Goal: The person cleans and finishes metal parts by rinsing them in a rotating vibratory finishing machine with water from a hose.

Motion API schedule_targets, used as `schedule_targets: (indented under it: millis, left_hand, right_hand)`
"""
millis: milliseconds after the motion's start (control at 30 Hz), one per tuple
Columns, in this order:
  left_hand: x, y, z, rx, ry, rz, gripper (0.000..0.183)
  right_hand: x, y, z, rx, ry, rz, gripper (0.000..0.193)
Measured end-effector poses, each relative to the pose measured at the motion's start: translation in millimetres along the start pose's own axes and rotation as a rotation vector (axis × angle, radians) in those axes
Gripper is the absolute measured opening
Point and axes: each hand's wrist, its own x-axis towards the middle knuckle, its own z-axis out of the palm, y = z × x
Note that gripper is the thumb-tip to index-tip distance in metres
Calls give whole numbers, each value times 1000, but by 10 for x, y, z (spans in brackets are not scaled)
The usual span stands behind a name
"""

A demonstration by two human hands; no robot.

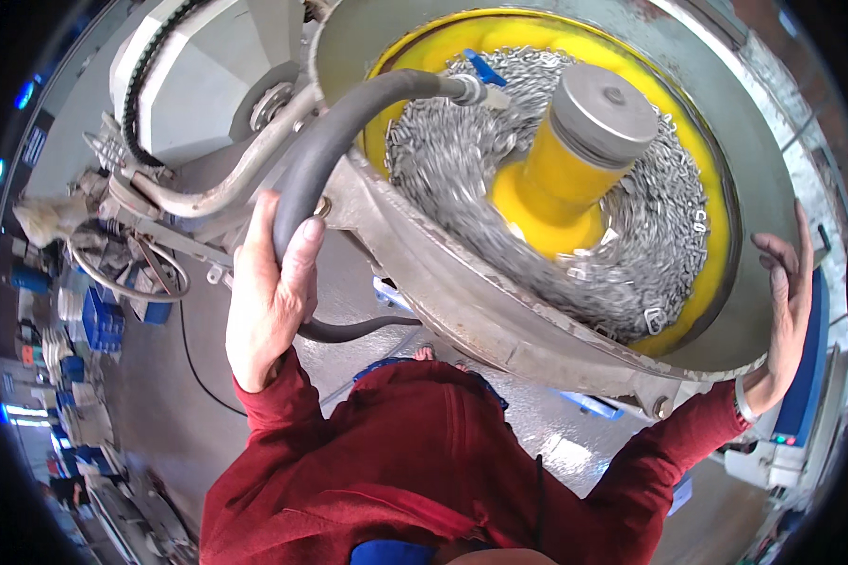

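Note:
In front of me is a large round bowl [528, 353] with a yellow lining [702, 282] and a grey-capped yellow post [605, 108] in its middle. Many small silvery metal pieces [462, 188] fill the ring around the post, blurred by motion in places. My left hand [275, 287] grips a thick dark grey hose [325, 141], thumb on one side and fingers on the other. The hose arches over the left rim, and its metal fitting with a blue lever [483, 68] sits above the pieces. At the bowl's right rim, my right hand [787, 297] rests with fingers apart, holding nothing.
A bent metal pipe [221, 193] and a pale machine housing [217, 75] stand left of the bowl. Blue bins [102, 320] and stacked items line the far left. A thin black cable [198, 363] lies on the grey floor. A blue panel [806, 367] stands at right.

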Motion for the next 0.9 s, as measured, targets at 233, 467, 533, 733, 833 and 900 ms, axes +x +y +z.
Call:
schedule_targets:
  millis: [233,467,533,733,833,900]
  left_hand:
    - [38,26,-65,16,-51,5,31]
    - [13,75,23,-112,-20,-51,25]
    - [-23,68,44,-135,10,-71,25]
    - [-86,51,72,243,158,90,37]
    - [4,147,37,234,17,98,33]
    - [-2,68,39,266,29,199,33]
  right_hand:
    - [-2,1,-46,-43,-76,55,61]
    - [-17,-69,-26,8,-60,88,65]
    - [-14,-128,47,48,37,55,63]
    - [-43,-98,72,28,216,-53,59]
    - [-103,74,-68,31,230,-146,59]
    - [-67,88,-28,101,236,-200,62]
